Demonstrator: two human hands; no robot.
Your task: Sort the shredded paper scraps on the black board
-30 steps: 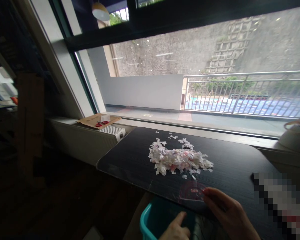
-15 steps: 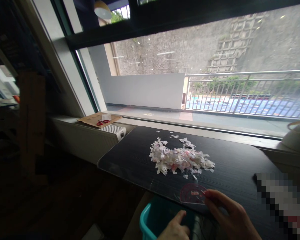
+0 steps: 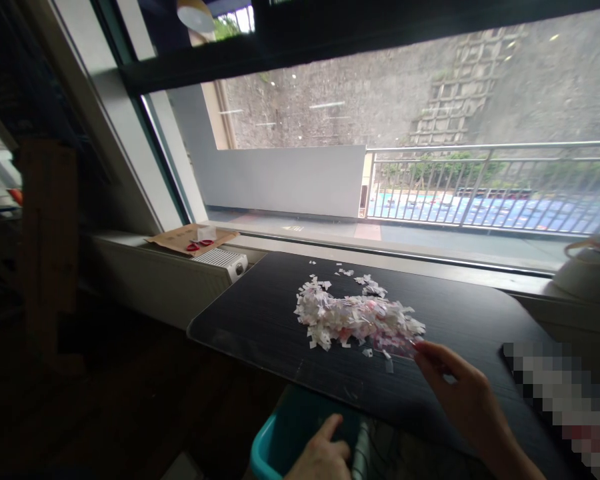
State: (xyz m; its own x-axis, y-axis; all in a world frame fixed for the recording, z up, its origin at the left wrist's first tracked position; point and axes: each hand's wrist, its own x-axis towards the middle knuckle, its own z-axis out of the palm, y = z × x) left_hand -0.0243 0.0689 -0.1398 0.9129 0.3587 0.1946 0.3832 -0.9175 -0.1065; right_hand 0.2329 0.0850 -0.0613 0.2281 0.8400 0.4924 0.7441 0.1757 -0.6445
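Note:
My right hand (image 3: 453,373) pinches a thin, see-through pink protractor (image 3: 393,345) by its edge. The protractor lies at the near right side of a wide heap of small cut paper scraps (image 3: 340,313), mostly white with some pink, on the dark tabletop. Below the table's front edge is a teal plastic bin (image 3: 263,445). Over the bin's near side, my left hand (image 3: 323,450) has its index finger stretched out and the other fingers curled. It appears to hold the bin, though the near rim is out of view.
The dark table (image 3: 240,320) stands against a large window. Left of it, a sill carries a brown paper sheet (image 3: 173,239) with red-handled scissors (image 3: 200,245). A blurred-out object (image 3: 565,400) lies at the table's right. Cables hang beside the bin.
My right hand has carried the protractor away from the table's front edge, forward to the paper heap. The bin and my left hand have shifted left together.

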